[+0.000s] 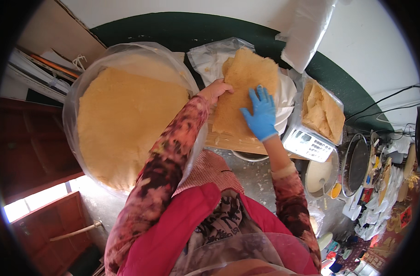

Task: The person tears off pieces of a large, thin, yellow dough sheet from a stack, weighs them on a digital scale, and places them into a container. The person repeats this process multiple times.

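A folded brown sheet of thin flatbread [246, 82] lies on a wooden board in front of me, its edges ragged. My bare left hand [217, 90] grips its left edge, the thumb showing and the other fingers partly hidden. In a blue glove, my right hand [261, 112] rests flat on the sheet's right side, fingers spread. To the left, a wide round stack of similar thin sheets [130, 127] sits inside clear plastic. A white cloth or bag [286, 98] lies under and beside the folded sheet.
At right, a digital scale [308, 143] bears folded flatbread [320, 110] in clear plastic. Further right are a basin of pale batter [318, 176] and a round dark griddle [358, 165]. A plastic roll or bag [308, 34] hangs on the wall. The wooden board's front edge [236, 142] is near my body.
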Tool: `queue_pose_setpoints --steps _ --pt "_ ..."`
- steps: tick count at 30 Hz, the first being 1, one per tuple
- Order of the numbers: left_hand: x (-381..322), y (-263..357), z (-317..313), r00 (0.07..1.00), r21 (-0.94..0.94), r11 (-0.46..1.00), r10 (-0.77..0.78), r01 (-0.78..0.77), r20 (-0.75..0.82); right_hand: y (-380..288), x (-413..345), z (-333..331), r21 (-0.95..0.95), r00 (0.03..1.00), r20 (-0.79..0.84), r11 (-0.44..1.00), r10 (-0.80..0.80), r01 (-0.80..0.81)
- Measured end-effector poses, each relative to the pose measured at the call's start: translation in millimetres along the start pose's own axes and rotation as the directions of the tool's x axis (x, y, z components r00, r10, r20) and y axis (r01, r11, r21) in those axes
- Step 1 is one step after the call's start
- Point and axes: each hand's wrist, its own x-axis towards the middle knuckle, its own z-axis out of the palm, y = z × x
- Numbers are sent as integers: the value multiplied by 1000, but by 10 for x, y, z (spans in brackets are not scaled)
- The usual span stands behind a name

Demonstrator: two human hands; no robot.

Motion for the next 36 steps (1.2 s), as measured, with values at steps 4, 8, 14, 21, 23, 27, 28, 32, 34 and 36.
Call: queue_pose_setpoints --steps 4,8,14,21,23,27,28,32,34,36 --pt "470 -578 -157 932 345 939 114 13 -345 267 192 457 -56 997 71 998 -30 34" --pt "583 -850 -199 748 302 947 275 -104 -604 304 360 701 -111 983 16 977 -181 182" --pt "-250 -928 391 802 553 808 461 -203 -381 682 400 1131 -244 944 330 964 -19 104" --pt "-2491 -1123 151 518 754 573 773 -321 -367 517 650 852 -231 920 391 970 17 80" --pt "-3195 -1239 -123 276 700 710 690 -77 -669 152 706 529 -284 965 245 959 98 -25" --pt "-4147 -1481 -497 -262 437 795 354 -420 -898 -1358 344 330 724 856 166 650 -490 232" --pt "-4279 -1538 -535 -272 408 808 315 -425 -909 -1818 145 373 819 772 203 536 -603 203" --pt "-4425 -1715 -539 -105 183 835 150 -519 -983 -3300 -415 749 765 328 203 358 -923 535" --pt "-4421 -1778 -510 -42 161 836 164 -524 -986 -3576 -379 882 722 230 414 471 -881 507" --pt "-4436 -1831 -488 -52 154 834 150 -530 -987 -3654 -355 927 678 169 535 540 -828 499"
